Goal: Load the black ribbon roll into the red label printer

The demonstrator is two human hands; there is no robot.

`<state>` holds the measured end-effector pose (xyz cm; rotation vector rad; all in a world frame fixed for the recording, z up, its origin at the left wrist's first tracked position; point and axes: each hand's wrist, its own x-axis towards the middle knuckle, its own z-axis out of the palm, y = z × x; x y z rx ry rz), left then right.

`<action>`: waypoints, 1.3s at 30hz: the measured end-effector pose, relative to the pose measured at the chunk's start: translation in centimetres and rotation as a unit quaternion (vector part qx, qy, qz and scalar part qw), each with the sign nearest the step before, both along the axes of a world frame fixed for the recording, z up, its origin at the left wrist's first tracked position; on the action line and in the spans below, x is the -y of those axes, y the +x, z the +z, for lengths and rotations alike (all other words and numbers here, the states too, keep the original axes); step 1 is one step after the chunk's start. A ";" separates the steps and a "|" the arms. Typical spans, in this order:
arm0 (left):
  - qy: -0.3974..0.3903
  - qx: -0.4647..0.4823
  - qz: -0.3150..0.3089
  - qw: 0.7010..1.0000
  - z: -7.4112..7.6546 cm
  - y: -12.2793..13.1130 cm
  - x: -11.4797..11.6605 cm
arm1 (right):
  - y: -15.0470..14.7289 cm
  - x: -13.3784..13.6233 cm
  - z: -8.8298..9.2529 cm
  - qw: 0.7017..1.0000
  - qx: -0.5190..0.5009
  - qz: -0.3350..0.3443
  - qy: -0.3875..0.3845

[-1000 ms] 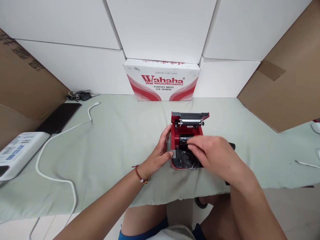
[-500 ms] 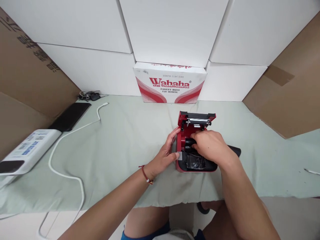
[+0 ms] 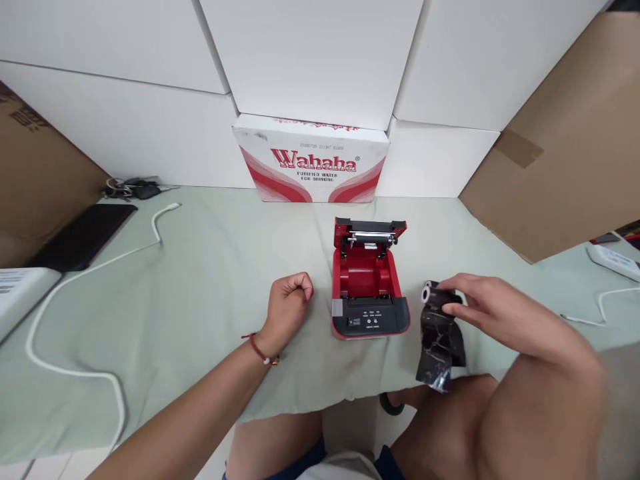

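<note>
A small red printer [image 3: 367, 283] stands open on the pale green cloth, its lid tipped back and its roll bay bare. My right hand [image 3: 493, 313] is to the right of it, fingers pinched on a black marbled paper roll [image 3: 440, 327] whose loose end hangs over the table's front edge. My left hand [image 3: 289, 300] rests on the cloth just left of the printer, curled into a loose fist with nothing visible in it.
A Wahaha carton [image 3: 313, 163] stands behind the printer against white boxes. A white cable [image 3: 85, 267], a dark phone [image 3: 83, 233], keys [image 3: 127, 189] and a white device [image 3: 17, 297] lie at the left. Brown cardboard [image 3: 560, 153] leans at the right.
My right hand lifted the black roll out of the printer and carried it to the right. My left hand let go of the printer's side and closed into a fist.
</note>
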<state>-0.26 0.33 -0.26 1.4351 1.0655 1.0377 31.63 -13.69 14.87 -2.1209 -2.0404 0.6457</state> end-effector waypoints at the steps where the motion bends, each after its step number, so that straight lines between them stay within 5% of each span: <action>1: -0.004 -0.009 -0.006 1.000 0.2 0.0 0.0 | 0.2 -0.6 -1.0 0.999 -0.002 0.011 -0.031; 5: -0.009 -0.038 -0.031 0.999 1.0 0.3 0.3 | 0.3 -2.4 -3.5 0.997 -0.031 0.019 -0.075; 11: -0.009 -0.061 -0.047 0.997 1.0 0.7 0.4 | 3.9 -2.5 -5.3 0.989 0.065 -0.126 -0.033; 16: -0.008 -0.073 -0.053 0.996 0.6 0.6 0.3 | 4.1 -3.9 -6.8 0.992 0.057 -0.077 -0.087; 19: -0.007 -0.075 -0.057 0.996 0.6 0.5 0.4 | 3.4 -2.8 -4.6 0.994 -0.009 -0.008 -0.111; 22: -0.004 -0.074 -0.063 0.995 0.6 0.6 0.5 | 2.9 -0.5 -0.5 0.973 -0.151 0.132 -0.117; 25: -0.003 -0.073 -0.071 0.995 0.5 0.6 0.4 | 1.3 0.7 2.3 0.924 -0.250 0.284 -0.062; 27: 0.000 -0.073 -0.075 0.995 0.4 0.7 0.4 | -0.9 0.2 2.7 0.912 -0.266 0.311 0.005; 32: 0.009 -0.076 -0.077 0.994 0.3 0.7 0.5 | -8.2 -3.3 0.2 0.969 -0.149 0.146 0.131; 39: 0.022 -0.074 -0.082 0.994 0.4 0.9 0.5 | -12.3 -6.1 -0.8 0.991 0.120 0.048 0.030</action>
